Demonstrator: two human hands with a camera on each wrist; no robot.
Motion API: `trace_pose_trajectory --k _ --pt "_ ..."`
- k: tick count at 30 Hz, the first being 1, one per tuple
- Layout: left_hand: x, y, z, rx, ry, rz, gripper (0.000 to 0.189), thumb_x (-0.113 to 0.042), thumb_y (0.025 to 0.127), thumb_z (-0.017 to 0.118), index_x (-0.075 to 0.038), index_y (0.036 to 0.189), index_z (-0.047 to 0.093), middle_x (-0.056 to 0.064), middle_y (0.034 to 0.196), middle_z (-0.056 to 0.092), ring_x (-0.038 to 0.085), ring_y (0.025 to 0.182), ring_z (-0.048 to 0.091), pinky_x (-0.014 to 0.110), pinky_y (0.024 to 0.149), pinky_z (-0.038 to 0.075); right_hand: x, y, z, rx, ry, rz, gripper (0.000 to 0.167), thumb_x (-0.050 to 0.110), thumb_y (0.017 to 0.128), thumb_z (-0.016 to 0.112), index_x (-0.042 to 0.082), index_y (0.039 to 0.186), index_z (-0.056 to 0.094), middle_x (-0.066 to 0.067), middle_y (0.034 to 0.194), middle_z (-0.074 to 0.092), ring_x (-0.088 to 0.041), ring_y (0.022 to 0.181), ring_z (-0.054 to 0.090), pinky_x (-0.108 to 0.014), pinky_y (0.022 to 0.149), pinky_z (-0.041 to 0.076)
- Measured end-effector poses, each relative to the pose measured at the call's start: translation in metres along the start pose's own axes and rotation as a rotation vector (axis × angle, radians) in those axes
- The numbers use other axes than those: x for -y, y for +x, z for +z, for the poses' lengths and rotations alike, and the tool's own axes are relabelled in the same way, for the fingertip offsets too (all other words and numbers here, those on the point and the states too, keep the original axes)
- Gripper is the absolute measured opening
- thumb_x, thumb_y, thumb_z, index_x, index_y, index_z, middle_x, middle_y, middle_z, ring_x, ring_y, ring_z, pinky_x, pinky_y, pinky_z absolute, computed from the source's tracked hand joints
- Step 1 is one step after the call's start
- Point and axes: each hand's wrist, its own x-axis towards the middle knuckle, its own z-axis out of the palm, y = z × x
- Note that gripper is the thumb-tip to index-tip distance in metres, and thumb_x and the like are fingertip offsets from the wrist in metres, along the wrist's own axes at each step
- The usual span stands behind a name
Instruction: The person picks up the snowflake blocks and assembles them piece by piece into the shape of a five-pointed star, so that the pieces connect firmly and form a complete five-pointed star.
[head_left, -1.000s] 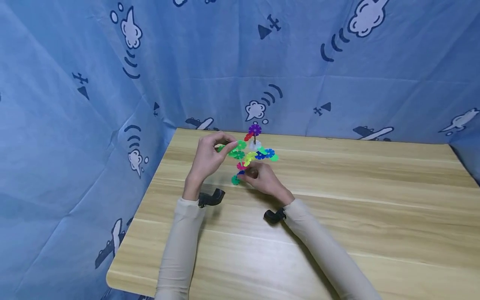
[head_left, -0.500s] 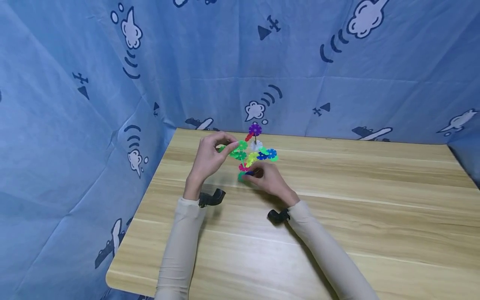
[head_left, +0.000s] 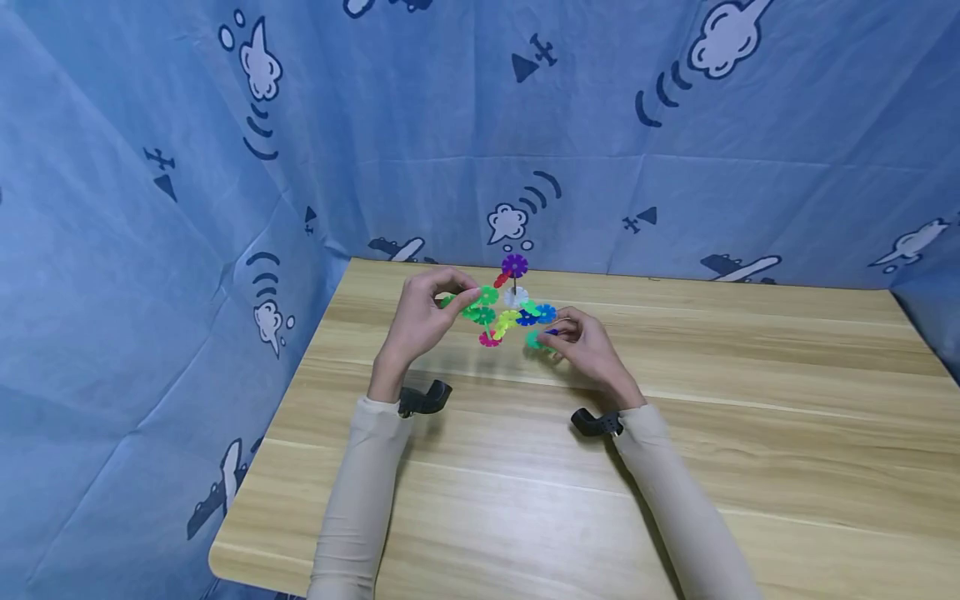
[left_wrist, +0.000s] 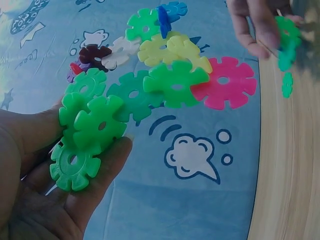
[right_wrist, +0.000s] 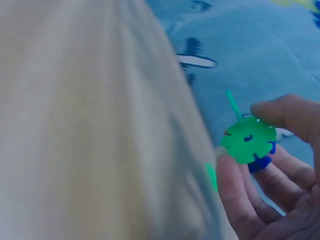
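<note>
My left hand (head_left: 422, 312) pinches the green end of an assembly of interlocking plastic flower discs. In the left wrist view, green discs (left_wrist: 100, 125) lie against its thumb and fingers. The chain carries on through more green pieces to a pink disc (left_wrist: 242, 82), with yellow discs (left_wrist: 152, 50), a white disc (left_wrist: 120, 52) and a purple disc (head_left: 514, 266) branching off. To the right, my right hand (head_left: 596, 354) holds a smaller cluster apart from the pink disc. Its green disc (right_wrist: 240, 145) sits between thumb and fingertip, and a blue disc (right_wrist: 260, 164) shows behind it.
Both hands are above a wooden table (head_left: 750, 400). Blue patterned cloth (head_left: 420, 108) hangs behind the table and along its left side. Each wrist wears a black camera mount, one on the left wrist (head_left: 425, 398) and one on the right wrist (head_left: 596, 422).
My right hand has moved right, carrying the green and blue disc cluster from just below the pink disc to a spot apart from it. The left hand and its assembly have barely moved.
</note>
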Motion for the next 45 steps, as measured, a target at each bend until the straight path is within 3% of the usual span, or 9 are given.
trace_pose_trajectory --k 3,7,14,18,23,27,36,40,45 --pt "-0.001 0.000 0.002 0.007 0.006 -0.012 0.015 -0.028 0.099 0.074 -0.014 0.100 0.077 0.003 0.099 0.078 0.014 0.087 0.073 0.031 0.072 0.061 0.002 -0.002 -0.016 0.003 0.032 -0.011 0.047 0.017 0.103 0.067 -0.003 0.143 0.054 -0.022 0.122 0.065 -0.018 0.094 0.072 -0.034 0.080 0.065" --pt "-0.001 0.000 0.003 0.012 0.005 -0.016 0.015 -0.028 0.099 0.074 -0.014 0.100 0.077 0.003 0.099 0.078 0.015 0.086 0.073 0.030 0.071 0.060 0.004 -0.006 -0.032 0.008 0.082 -0.061 0.045 0.018 0.107 0.059 -0.003 0.146 0.054 -0.023 0.133 0.059 -0.024 0.102 0.075 -0.039 0.091 0.063" --pt "-0.001 0.000 0.007 0.030 0.004 -0.010 0.015 -0.027 0.099 0.073 -0.012 0.100 0.077 0.004 0.100 0.079 0.015 0.086 0.072 0.030 0.072 0.060 0.007 -0.010 -0.042 -0.022 0.187 -0.094 0.038 0.020 0.106 0.062 -0.009 0.130 0.058 -0.008 0.131 0.059 -0.016 0.104 0.076 -0.045 0.101 0.059" --pt "-0.001 0.000 0.009 0.044 0.013 0.004 0.014 -0.025 0.099 0.073 -0.012 0.101 0.077 0.004 0.099 0.079 0.015 0.085 0.072 0.033 0.074 0.062 0.011 -0.012 -0.043 -0.119 0.106 -0.138 0.034 0.021 0.103 0.068 -0.008 0.121 0.064 0.000 0.121 0.062 -0.007 0.106 0.066 -0.040 0.103 0.060" --pt "-0.001 0.001 0.012 0.079 0.015 0.017 0.012 -0.023 0.100 0.073 -0.012 0.100 0.077 0.004 0.100 0.078 0.015 0.086 0.071 0.039 0.078 0.062 0.021 -0.016 -0.049 -0.293 -0.083 -0.153 0.031 0.029 0.099 0.073 0.002 0.113 0.075 0.005 0.107 0.071 -0.007 0.099 0.061 -0.024 0.089 0.048" --pt "-0.003 0.001 0.014 0.117 0.034 0.002 0.011 -0.023 0.100 0.072 -0.013 0.101 0.078 0.002 0.100 0.077 0.014 0.088 0.070 0.037 0.083 0.061 0.031 -0.019 -0.055 -0.364 -0.076 -0.135 0.032 0.028 0.100 0.072 0.000 0.114 0.074 0.014 0.098 0.070 -0.007 0.089 0.063 -0.021 0.074 0.056" --pt "-0.002 0.000 0.021 0.193 0.037 0.002 0.011 -0.022 0.100 0.072 -0.013 0.100 0.078 0.001 0.099 0.077 0.014 0.092 0.070 0.038 0.089 0.061 0.051 -0.026 -0.064 -0.268 0.252 -0.207 0.018 0.019 0.108 0.058 0.005 0.117 0.055 0.006 0.092 0.080 -0.008 0.072 0.072 -0.021 0.072 0.062" --pt "-0.002 0.000 0.025 0.232 0.030 -0.004 0.012 -0.022 0.100 0.072 -0.012 0.101 0.078 0.001 0.100 0.077 0.015 0.093 0.070 0.035 0.086 0.061 0.059 -0.029 -0.064 -0.239 0.389 -0.177 0.032 0.022 0.107 0.060 0.001 0.129 0.056 -0.003 0.101 0.080 -0.011 0.083 0.075 -0.022 0.079 0.063" --pt "-0.003 -0.001 0.033 0.268 0.027 0.003 0.010 -0.021 0.099 0.073 -0.013 0.101 0.078 0.001 0.100 0.076 0.014 0.093 0.070 0.031 0.078 0.060 0.068 -0.033 -0.062 -0.197 0.378 -0.147 0.042 0.025 0.102 0.069 -0.001 0.134 0.060 -0.004 0.116 0.074 -0.011 0.103 0.072 -0.019 0.094 0.059"
